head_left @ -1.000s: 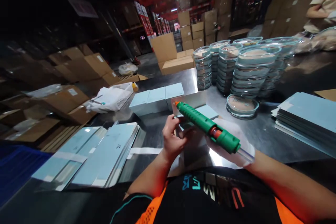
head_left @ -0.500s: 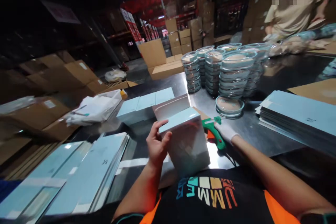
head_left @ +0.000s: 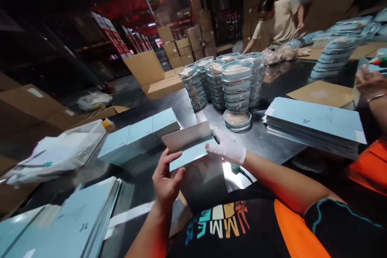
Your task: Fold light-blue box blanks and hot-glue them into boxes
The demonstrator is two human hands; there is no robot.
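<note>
In the head view, a light blue paperboard box [head_left: 201, 177] stands upright close to my body, with a raised flap [head_left: 187, 139] along its far side. My left hand [head_left: 167, 179] grips the box's left end, thumb on the near face and fingers over the top edge. My right hand [head_left: 228, 149], in a white glove, holds the right end with its thumb on the top. Behind the box, to its right, a bit of the green glue gun [head_left: 235, 167] and its cord show on the table; the rest of it is hidden.
Three closed blue boxes [head_left: 139, 133] stand in a row beyond my left hand. Flat blue box blanks lie at the left [head_left: 87, 213] and right [head_left: 314, 123]. Stacks of clear-lidded round containers [head_left: 237, 84] rise ahead. One co-worker's hand [head_left: 367, 82] is at far right; another person [head_left: 281, 20] bends behind.
My right hand has let go of the glue gun and now grips the box's right end. The gun has gone down behind the box. The view has swung to the right.
</note>
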